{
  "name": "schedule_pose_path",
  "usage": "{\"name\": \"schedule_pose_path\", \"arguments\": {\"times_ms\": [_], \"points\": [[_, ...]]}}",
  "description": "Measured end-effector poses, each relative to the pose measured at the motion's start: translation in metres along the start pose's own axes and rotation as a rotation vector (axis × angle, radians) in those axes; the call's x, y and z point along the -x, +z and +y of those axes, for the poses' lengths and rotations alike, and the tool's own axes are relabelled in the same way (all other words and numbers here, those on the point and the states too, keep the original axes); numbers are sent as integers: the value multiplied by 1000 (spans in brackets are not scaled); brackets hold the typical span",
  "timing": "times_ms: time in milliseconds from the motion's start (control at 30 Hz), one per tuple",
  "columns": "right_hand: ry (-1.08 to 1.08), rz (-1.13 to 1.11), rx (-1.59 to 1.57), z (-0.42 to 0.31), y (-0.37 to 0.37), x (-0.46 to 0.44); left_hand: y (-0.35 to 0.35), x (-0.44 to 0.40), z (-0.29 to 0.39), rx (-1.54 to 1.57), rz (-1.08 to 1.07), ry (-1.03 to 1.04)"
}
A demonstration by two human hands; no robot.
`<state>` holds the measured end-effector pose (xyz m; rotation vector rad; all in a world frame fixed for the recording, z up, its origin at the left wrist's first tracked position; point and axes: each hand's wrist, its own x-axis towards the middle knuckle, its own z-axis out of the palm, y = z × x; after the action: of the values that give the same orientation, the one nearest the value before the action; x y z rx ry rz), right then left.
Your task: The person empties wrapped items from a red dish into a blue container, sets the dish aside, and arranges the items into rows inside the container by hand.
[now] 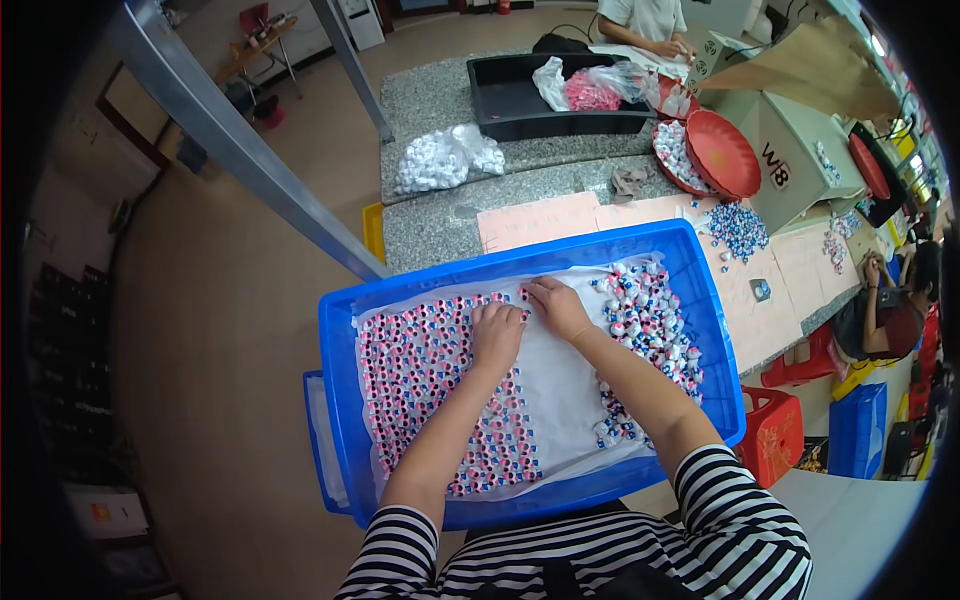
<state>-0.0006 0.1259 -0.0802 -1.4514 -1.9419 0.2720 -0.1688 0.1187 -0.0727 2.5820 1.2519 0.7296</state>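
Note:
Inside a large blue plastic tub (532, 256) lined with white sheeting, small pink, white and blue figures (420, 375) stand in close rows on the left side. My left hand (497, 335) lies over the right end of the upper rows, fingers slightly bent and apart, touching the pieces there. Just to its right, my right hand (558, 308) has its fingers pinched together at a small figure (526, 296) near the top of the rows; the fingertips partly cover it. A loose heap of similar figures (650, 325) fills the tub's right side. Bare white sheeting (565, 400) lies between rows and heap.
Beyond the tub, a granite-topped table (430, 235) carries a bag of white pieces (450, 160), a black tray (560, 122), red basins (722, 155) and a blue pile of pieces (738, 232). A metal post (250, 140) rises at left. Co-workers sit behind and at right; a red stool (772, 430) stands nearby.

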Motion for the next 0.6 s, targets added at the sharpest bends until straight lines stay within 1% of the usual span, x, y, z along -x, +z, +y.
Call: {"name": "schedule_pose_path", "arguments": {"times_ms": [133, 267, 400, 533, 600], "points": [[63, -70, -62, -1, 2, -4, 0, -3, -5, -14, 22, 20], [48, -47, -44, -1, 6, -5, 2, -4, -5, -38, 39, 24], [29, 31, 12, -6, 3, -5, 2, -8, -1, -63, 74, -10], [69, 24, 40, -9, -10, -4, 6, -12, 4, -61, 103, -46], [97, 56, 78, -5, -22, -1, 6, -14, 3, -61, 114, -80]]}}
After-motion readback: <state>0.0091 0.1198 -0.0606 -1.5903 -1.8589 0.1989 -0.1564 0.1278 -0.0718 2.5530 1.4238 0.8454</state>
